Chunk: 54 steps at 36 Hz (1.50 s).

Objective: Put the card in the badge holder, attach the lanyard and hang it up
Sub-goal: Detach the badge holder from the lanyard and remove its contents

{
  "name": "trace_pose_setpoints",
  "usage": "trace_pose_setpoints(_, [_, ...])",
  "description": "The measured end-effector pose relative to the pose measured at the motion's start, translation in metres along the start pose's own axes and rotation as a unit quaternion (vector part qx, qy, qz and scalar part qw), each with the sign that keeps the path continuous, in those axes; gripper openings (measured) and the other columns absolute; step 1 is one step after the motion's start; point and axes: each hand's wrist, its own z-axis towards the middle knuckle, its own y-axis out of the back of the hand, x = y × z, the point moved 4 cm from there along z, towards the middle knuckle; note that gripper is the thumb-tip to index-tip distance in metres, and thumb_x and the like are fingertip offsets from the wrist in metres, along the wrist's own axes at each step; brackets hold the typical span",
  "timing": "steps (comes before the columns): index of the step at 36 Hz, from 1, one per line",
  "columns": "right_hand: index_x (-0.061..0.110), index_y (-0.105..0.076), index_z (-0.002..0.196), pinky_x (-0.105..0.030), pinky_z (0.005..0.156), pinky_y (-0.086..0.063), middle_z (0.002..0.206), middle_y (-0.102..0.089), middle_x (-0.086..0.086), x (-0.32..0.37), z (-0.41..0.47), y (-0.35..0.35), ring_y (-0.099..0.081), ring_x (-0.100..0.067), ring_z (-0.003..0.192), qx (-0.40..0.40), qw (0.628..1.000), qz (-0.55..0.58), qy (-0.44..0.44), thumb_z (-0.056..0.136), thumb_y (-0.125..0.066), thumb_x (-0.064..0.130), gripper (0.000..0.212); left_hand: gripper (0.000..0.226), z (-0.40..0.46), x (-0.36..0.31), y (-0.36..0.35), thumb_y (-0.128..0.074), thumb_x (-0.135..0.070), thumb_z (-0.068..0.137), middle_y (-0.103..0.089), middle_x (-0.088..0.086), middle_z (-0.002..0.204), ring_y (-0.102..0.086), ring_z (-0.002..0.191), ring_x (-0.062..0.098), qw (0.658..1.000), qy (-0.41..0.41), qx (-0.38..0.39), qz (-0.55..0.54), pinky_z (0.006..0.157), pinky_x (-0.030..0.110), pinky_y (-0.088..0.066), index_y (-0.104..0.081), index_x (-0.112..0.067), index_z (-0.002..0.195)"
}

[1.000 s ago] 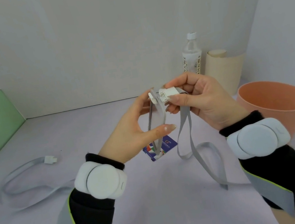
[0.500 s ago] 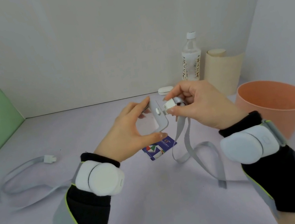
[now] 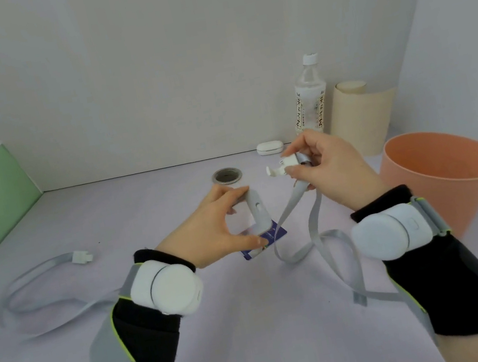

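My left hand [image 3: 217, 226] pinches the clear badge holder [image 3: 254, 213] between thumb and fingers, raised over the blue card [image 3: 276, 235] on the table [image 3: 259, 337]. My right hand [image 3: 328, 168] grips the lanyard [image 3: 320, 230] by its white clip [image 3: 281, 167], held apart from the holder.

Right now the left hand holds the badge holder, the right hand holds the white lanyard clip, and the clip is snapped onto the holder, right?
Not quite. In the head view the white lanyard clip is apart from the badge holder, with a gap between them. The left hand does hold the holder, and the right hand holds the clip.
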Motion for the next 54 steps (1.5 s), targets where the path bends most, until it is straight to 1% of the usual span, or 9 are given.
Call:
trace_pose_setpoints(7, [0.024,-0.055,0.080,-0.013,0.047,-0.046,0.086,-0.061,-0.010,-0.003,0.003,0.005,-0.063,-0.012,0.063,-0.051,0.992,0.108,-0.031,0.082,-0.059,0.001,0.023,0.074,0.001,0.004,-0.028,-0.073,-0.039,0.071,-0.031,-0.008,0.115,-0.036,0.110,0.007,0.993,0.021,0.101,0.053,0.090,0.016,-0.031,-0.037,-0.025,0.134])
trace_pose_setpoints(15, [0.023,-0.054,0.078,-0.011,0.045,-0.044,0.071,-0.062,0.000,-0.005,0.005,0.001,-0.061,0.002,0.049,-0.031,0.984,0.166,-0.050,0.083,-0.058,-0.001,0.025,0.086,-0.009,0.013,-0.054,-0.070,-0.056,0.063,-0.034,-0.002,0.121,-0.032,0.112,0.016,0.986,0.020,0.126,0.110,0.103,0.031,-0.034,-0.036,-0.021,0.134])
trace_pose_setpoints(19, [0.020,-0.055,0.080,-0.012,0.047,-0.046,0.066,-0.065,0.001,-0.001,0.001,-0.007,-0.063,0.000,0.049,-0.005,0.977,0.203,-0.069,0.083,-0.058,-0.004,0.024,0.103,-0.014,0.015,-0.059,-0.047,-0.075,0.046,-0.032,-0.001,0.125,-0.028,0.115,0.019,0.982,0.010,0.123,0.146,0.104,0.033,-0.031,-0.033,-0.026,0.136])
trace_pose_setpoints(29, [0.017,-0.057,0.083,-0.016,0.058,-0.053,0.057,-0.069,0.007,0.005,-0.013,-0.029,-0.066,-0.003,0.055,0.056,0.958,0.266,-0.091,0.082,-0.058,-0.004,0.021,0.074,-0.021,0.011,-0.060,-0.060,-0.061,0.073,-0.028,-0.003,0.135,-0.026,0.122,0.022,0.975,0.025,0.114,0.189,0.105,0.034,-0.024,-0.032,-0.030,0.135])
trace_pose_setpoints(35, [0.013,-0.058,0.085,-0.012,0.054,-0.049,0.065,-0.066,-0.001,0.020,-0.020,-0.023,-0.066,-0.003,0.054,0.072,0.955,0.279,-0.073,0.082,-0.058,-0.007,0.019,0.052,-0.021,0.003,-0.026,-0.019,-0.050,0.090,-0.037,0.002,0.136,-0.033,0.125,0.025,0.994,0.050,0.045,0.081,0.110,0.041,-0.024,-0.040,-0.029,0.133])
trace_pose_setpoints(37, [0.014,-0.058,0.084,-0.012,0.053,-0.049,0.071,-0.062,-0.009,0.026,-0.021,-0.020,-0.064,-0.003,0.052,0.075,0.955,0.279,-0.067,0.082,-0.057,-0.006,0.020,0.049,-0.020,0.000,-0.010,-0.021,-0.048,0.093,-0.047,0.005,0.130,-0.042,0.120,0.025,0.998,0.047,-0.016,-0.026,0.108,0.034,-0.031,-0.049,-0.024,0.124])
trace_pose_setpoints(40, [0.016,-0.059,0.085,-0.012,0.055,-0.049,0.074,-0.061,-0.012,0.032,-0.019,-0.016,-0.064,-0.003,0.053,0.075,0.959,0.268,-0.052,0.082,-0.059,-0.002,0.018,0.043,-0.018,-0.015,0.014,-0.021,-0.038,0.098,-0.059,0.000,0.108,-0.054,0.090,0.011,0.979,0.026,-0.105,-0.170,0.074,0.004,-0.041,-0.057,-0.018,0.112])
trace_pose_setpoints(44, [0.016,-0.060,0.086,-0.013,0.060,-0.051,0.073,-0.062,-0.010,0.041,-0.018,-0.016,-0.063,-0.003,0.052,0.077,0.964,0.254,-0.031,0.081,-0.061,0.000,0.017,0.040,-0.013,-0.039,0.028,-0.020,-0.039,0.097,-0.063,-0.007,0.091,-0.058,0.079,0.009,0.964,-0.011,-0.124,-0.236,0.072,0.023,-0.043,-0.055,-0.022,0.105])
trace_pose_setpoints(54, [0.000,-0.061,0.101,-0.010,0.054,-0.048,0.056,-0.063,0.008,0.056,-0.024,-0.012,-0.062,0.000,0.051,0.079,0.964,0.252,0.005,0.081,-0.060,-0.004,0.020,0.025,-0.012,-0.055,0.030,-0.041,-0.032,0.094,-0.063,0.004,0.088,-0.054,0.066,0.010,0.952,0.001,-0.097,-0.291,0.059,0.022,-0.042,-0.056,-0.012,0.092])
